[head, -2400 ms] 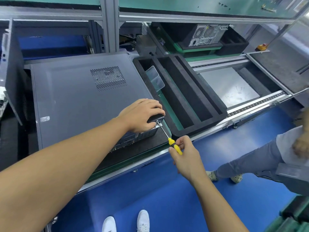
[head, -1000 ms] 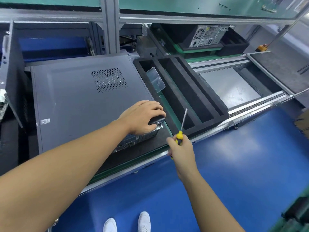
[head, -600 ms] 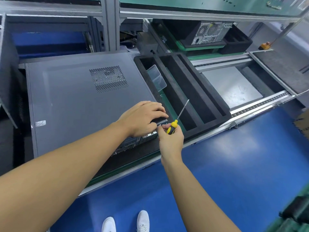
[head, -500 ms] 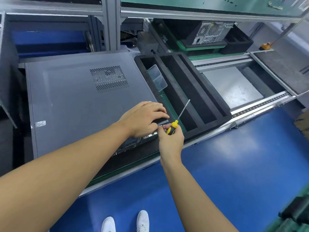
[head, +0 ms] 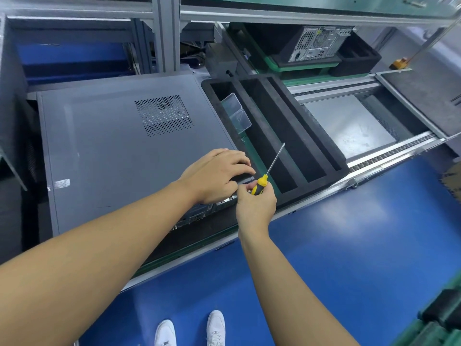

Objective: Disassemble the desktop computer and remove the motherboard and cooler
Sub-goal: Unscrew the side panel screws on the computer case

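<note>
A grey desktop computer case point(head: 119, 156) lies on its side on the conveyor, its closed side panel with a vent grille facing up. My left hand point(head: 214, 176) rests on the panel's near right corner, fingers curled over the black grip at the rear edge. My right hand point(head: 255, 206) grips a yellow-and-black screwdriver point(head: 268, 171) with the shaft pointing up and away. Its thumb and forefinger touch the case's rear edge just below my left fingers. The motherboard and cooler are hidden inside.
A black foam tray point(head: 294, 126) with long slots sits right of the case and holds a clear plastic box point(head: 235, 113). Behind it another computer point(head: 319, 43) stands in a foam tray. A bare conveyor section point(head: 349, 128) lies to the right. Blue floor below.
The screwdriver tip left the case's rear edge and swung upward. My right hand then moved in against the rear edge beside my left hand, which stayed on the panel. A person at the right left view.
</note>
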